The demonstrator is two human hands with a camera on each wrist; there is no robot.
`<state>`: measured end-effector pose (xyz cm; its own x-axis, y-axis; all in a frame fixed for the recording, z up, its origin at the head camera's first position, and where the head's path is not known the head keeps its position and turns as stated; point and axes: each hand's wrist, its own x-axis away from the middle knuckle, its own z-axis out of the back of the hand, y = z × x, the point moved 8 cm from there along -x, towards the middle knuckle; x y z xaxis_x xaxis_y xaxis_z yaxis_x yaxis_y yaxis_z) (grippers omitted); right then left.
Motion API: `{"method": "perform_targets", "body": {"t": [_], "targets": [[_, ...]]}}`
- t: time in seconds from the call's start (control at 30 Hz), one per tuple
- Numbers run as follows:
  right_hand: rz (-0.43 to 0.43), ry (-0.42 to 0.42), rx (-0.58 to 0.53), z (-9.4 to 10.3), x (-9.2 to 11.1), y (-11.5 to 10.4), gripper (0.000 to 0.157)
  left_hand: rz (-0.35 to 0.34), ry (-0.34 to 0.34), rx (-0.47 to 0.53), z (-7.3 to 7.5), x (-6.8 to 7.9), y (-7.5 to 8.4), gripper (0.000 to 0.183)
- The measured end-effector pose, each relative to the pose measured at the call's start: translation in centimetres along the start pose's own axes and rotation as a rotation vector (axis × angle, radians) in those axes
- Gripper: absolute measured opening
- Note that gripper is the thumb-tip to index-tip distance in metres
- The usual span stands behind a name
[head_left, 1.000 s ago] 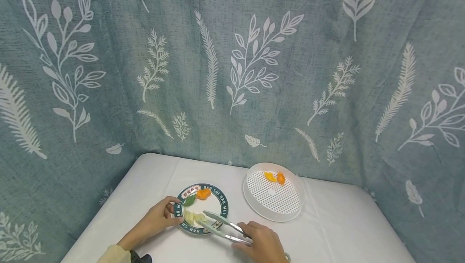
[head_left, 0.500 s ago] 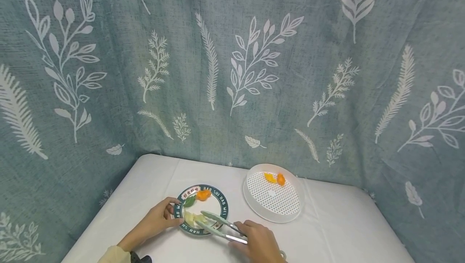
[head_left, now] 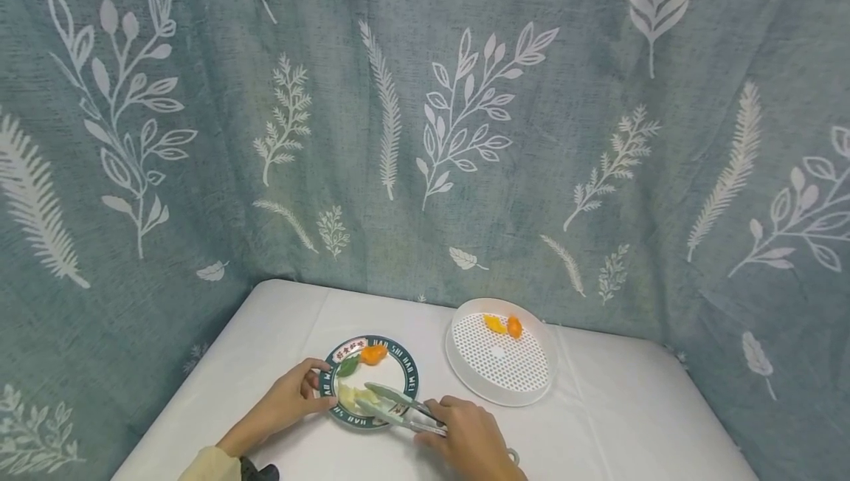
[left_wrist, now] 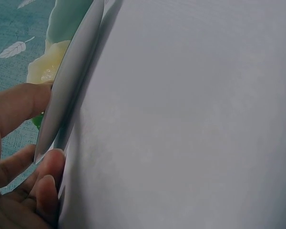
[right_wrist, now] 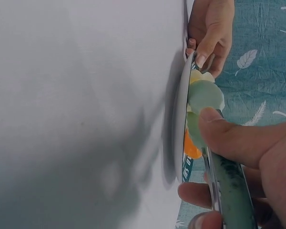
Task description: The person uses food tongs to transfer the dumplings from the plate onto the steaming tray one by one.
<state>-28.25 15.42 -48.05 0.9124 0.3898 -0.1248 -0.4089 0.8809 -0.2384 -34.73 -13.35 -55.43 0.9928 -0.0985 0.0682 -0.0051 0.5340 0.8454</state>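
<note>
My left hand [head_left: 291,398] grips the left rim of a round plate [head_left: 410,376] with a dark green lettered border, thumb on the top side. My right hand [head_left: 468,433] holds metal tongs [head_left: 417,406] with pale green tips. Those tips stand apart over pale yellow, leaf-like pieces [head_left: 347,395] at the plate's front; whether they touch them I cannot tell. A green piece [head_left: 348,367] and an orange piece [head_left: 373,354] lie farther back on the plate. In the left wrist view, the thumb [left_wrist: 26,102] presses the plate's edge, and the plate hides most of the food.
A round white basket [head_left: 501,385] with a perforated base stands to the right of the plate. In it lie a yellow piece [head_left: 494,323] and an orange piece [head_left: 514,327]. A white cloth [head_left: 617,400] covers the table, and a leaf-patterned curtain [head_left: 398,134] hangs behind.
My right hand has moved slightly left with the tongs, whose tips now reach a little farther over the pale yellow pieces. The left hand and the plate have stayed in place.
</note>
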Motion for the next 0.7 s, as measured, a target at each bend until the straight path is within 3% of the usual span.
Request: {"method": "perform_targets", "body": {"t": [0.33,0.7], "targets": [[0.001,0.033,-0.043,0.1,0.2,0.1,0.039,-0.005,0.009,0.0,-0.1,0.1,0.2,0.066],[-0.002,0.128,-0.047,1.5,0.9,0.8,0.04,0.0,0.015,-0.017,0.0,-0.1,-0.1,0.068]]}}
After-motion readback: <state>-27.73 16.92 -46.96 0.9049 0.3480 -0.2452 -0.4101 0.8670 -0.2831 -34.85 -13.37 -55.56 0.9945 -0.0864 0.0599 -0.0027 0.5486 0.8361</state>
